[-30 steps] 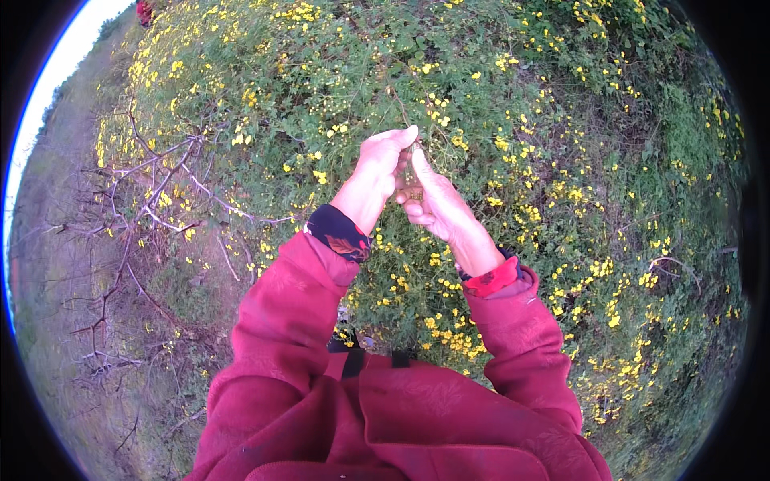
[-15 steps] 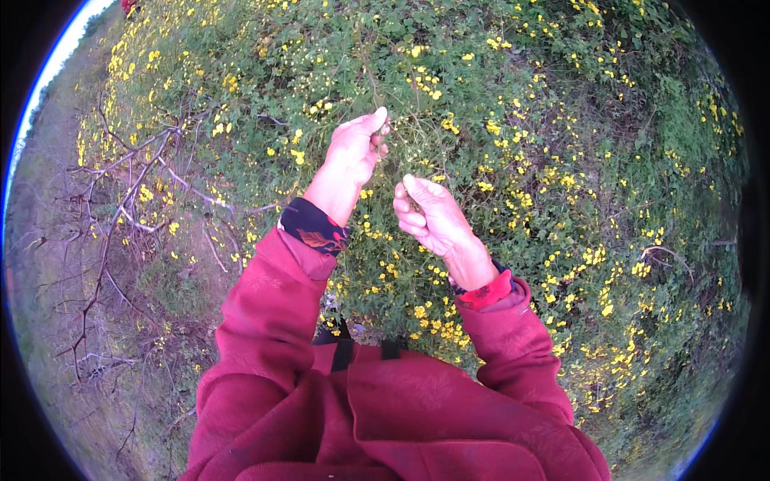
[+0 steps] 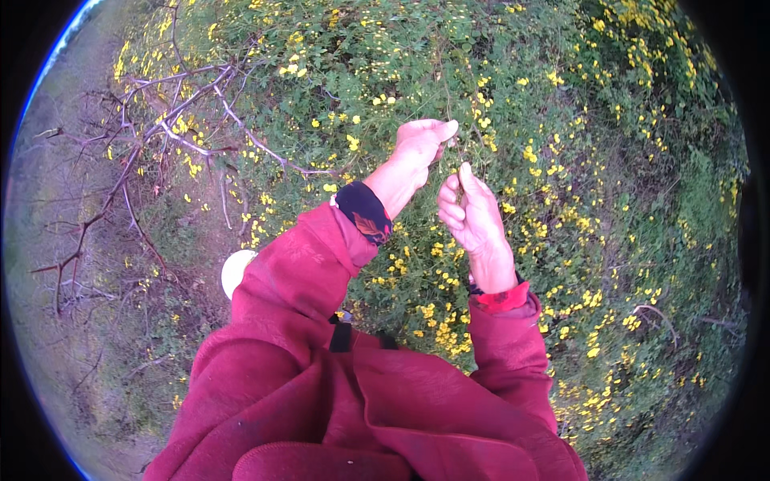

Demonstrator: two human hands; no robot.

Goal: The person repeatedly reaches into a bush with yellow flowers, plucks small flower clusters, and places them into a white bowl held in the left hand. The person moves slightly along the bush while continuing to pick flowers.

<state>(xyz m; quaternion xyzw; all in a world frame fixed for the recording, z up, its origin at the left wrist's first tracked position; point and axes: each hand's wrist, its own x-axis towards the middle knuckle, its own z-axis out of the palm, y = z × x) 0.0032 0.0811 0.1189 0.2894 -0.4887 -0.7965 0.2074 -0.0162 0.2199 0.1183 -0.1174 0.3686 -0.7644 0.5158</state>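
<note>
Soft, diffuse daylight, blurred fisheye margins, black corners, blue fringing at left

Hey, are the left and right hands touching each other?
Apart. The head view shows green plants through the gap between the left hand and the right hand.

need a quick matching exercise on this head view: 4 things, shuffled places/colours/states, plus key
Things:
1. Left hand
2. Right hand
3. Thorny branch
4. Round object

Places, colours, states:
A. white, partly hidden by the left sleeve
B. the lower of the pair in the picture, wrist with a bright red cuff
C. leafless, at the picture's left
D. the higher of the pair, wrist with a mostly dark cuff

Pairs: 1-D, 2-B, 3-C, 4-A
</note>
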